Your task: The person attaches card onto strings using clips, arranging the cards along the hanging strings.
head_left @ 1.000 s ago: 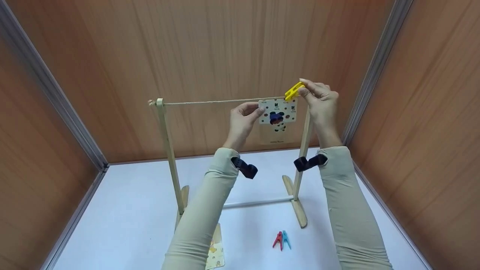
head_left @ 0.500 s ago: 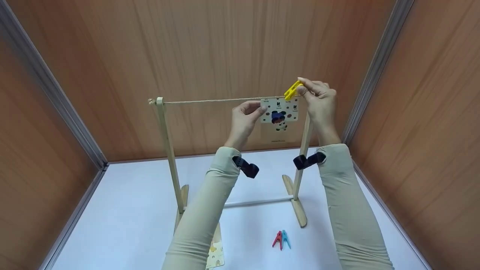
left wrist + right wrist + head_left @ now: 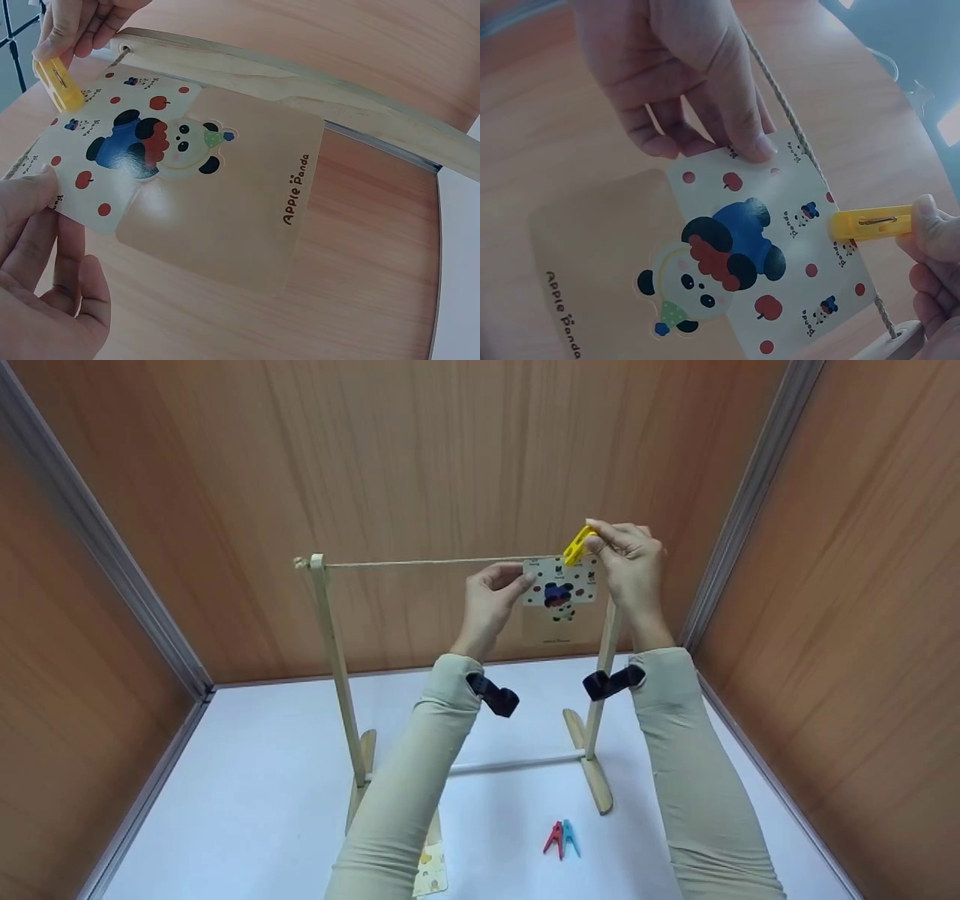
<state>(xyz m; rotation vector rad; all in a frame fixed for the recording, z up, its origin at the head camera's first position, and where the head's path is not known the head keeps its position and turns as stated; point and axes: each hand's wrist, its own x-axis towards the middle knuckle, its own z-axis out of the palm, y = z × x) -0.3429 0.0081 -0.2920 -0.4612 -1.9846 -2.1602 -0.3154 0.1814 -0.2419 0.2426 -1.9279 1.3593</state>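
A printed card (image 3: pixel 559 594) with a panda and apple dots hangs at the string (image 3: pixel 420 562), near the rack's right post. My left hand (image 3: pixel 489 604) pinches its upper left part between thumb and fingers. With thumb and fingers my right hand (image 3: pixel 631 566) grips a yellow clothespin (image 3: pixel 576 546). In the right wrist view the tip of the yellow clothespin (image 3: pixel 870 223) overlaps the card's edge along the string. The lettering "Apple Panda" shows on the card (image 3: pixel 247 180) in the left wrist view.
The wooden rack has a left post (image 3: pixel 336 667), a right post (image 3: pixel 606 660) and a white lower bar (image 3: pixel 517 763). A red clothespin (image 3: pixel 554 840) and a blue clothespin (image 3: pixel 570 838) lie on the white table (image 3: pixel 247 780). Another card (image 3: pixel 431 870) is partly hidden by the left sleeve.
My right hand and the yellow clothespin have shifted slightly left along the card's top edge, and the clothespin stands more upright. The card and left hand have moved slightly right.
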